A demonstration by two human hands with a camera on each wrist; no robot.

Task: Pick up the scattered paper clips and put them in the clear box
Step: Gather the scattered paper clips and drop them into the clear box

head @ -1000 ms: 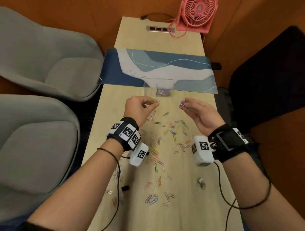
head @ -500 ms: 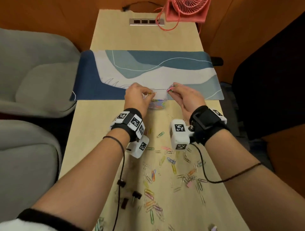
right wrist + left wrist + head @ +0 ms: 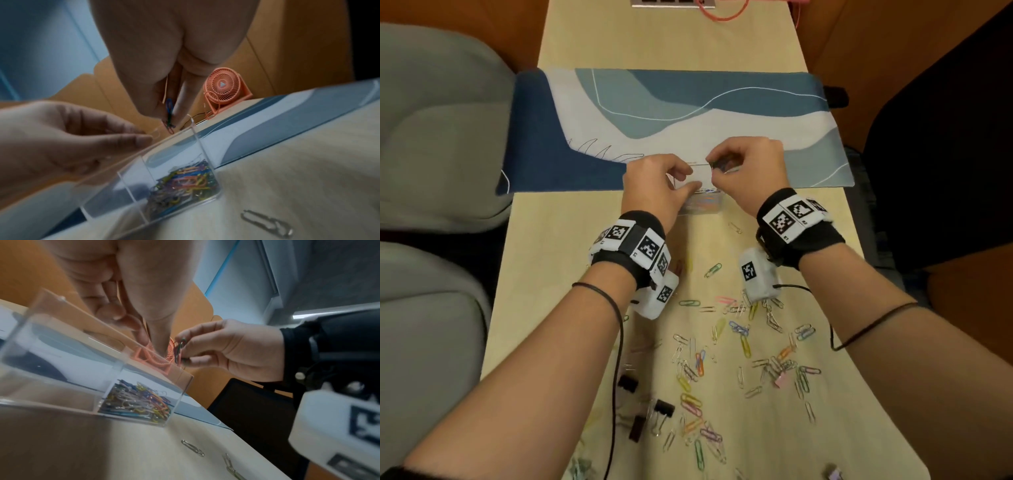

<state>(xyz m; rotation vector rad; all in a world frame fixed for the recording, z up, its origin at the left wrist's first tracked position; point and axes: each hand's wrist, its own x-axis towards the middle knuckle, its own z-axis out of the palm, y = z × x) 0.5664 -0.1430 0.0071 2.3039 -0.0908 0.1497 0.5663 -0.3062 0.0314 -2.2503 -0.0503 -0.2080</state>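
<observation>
The clear box [image 3: 702, 208] stands at the near edge of the desk mat, with a heap of coloured paper clips [image 3: 135, 402] in one compartment [image 3: 185, 180]. Both hands hover over its open top. My right hand [image 3: 714, 166] pinches a small bunch of dark blue, green and red clips [image 3: 169, 113] that hangs just above the rim [image 3: 180, 352]. My left hand [image 3: 691, 176] is beside it, thumb and fingers pinched together over the box [image 3: 148, 136], a pale clip faintly showing at the tips. Many scattered clips [image 3: 739, 329] lie on the table behind my wrists.
Black binder clips [image 3: 664, 407] and a pink one [image 3: 779, 380] lie among the scattered clips. The blue and white desk mat [image 3: 688, 113] spans the table beyond the box. A pink fan [image 3: 224, 87] stands at the far end. Grey chairs [image 3: 431, 137] flank the left.
Both hands have moved forward from the scattered clips to above the clear box, still pinching their clips. My head has followed them forward.
</observation>
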